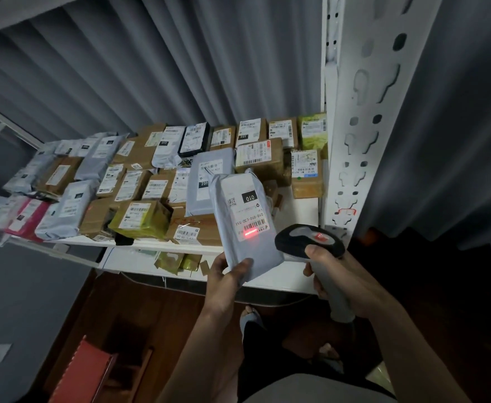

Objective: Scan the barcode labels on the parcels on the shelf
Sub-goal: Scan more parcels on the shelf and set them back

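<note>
Scanning is on: left hand (pixel 224 276) holds a grey parcel (pixel 245 225), right hand (pixel 330 271) holds the scanner (pixel 311 242), red light on its label (pixel 250 218). Next, put it back on the shelf (pixel 163 246) and take another.

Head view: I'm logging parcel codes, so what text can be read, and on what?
"010", upside down on a black tag: grey mailer held by the left hand.
"010-010-L30 551", upside down: the same mailer's label.
"231": black tag on a brown box at the back.
"231", upside down: grey mailer on the shelf.
Other labels: too small or blurred.
</note>
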